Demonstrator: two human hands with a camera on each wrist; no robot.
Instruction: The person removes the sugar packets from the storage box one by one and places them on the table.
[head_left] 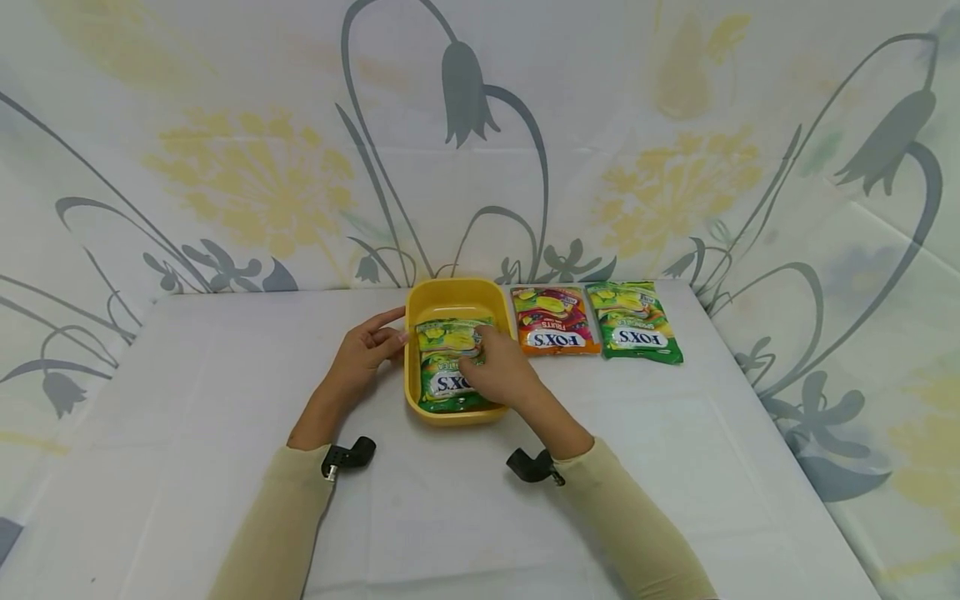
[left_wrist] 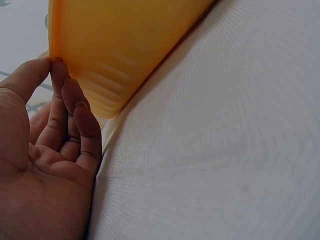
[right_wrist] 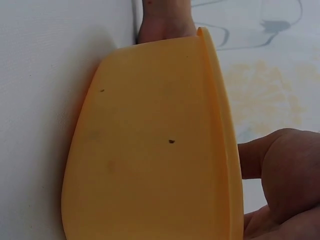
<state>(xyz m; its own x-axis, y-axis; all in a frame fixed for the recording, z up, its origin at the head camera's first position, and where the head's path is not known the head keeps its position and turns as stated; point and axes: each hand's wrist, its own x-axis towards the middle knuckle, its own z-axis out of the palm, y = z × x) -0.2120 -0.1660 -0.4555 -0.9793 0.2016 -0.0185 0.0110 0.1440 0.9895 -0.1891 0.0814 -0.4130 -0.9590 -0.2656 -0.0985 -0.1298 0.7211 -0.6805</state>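
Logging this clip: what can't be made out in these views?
Head: the right part of the green packet in the yellow tray, covered by the right hand; anything beneath that packet, hidden by it.
Head: the orange packet's smallest print, too small.
Right wrist: whether that hand grips or only presses the packet, hidden by the tray.
Left wrist: the tray's far end, cut off by the top edge.

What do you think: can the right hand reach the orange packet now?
Probably yes: the orange packet lies uncovered just right of the yellow tub. The right hand, partly in the tub, would only need to lift out.
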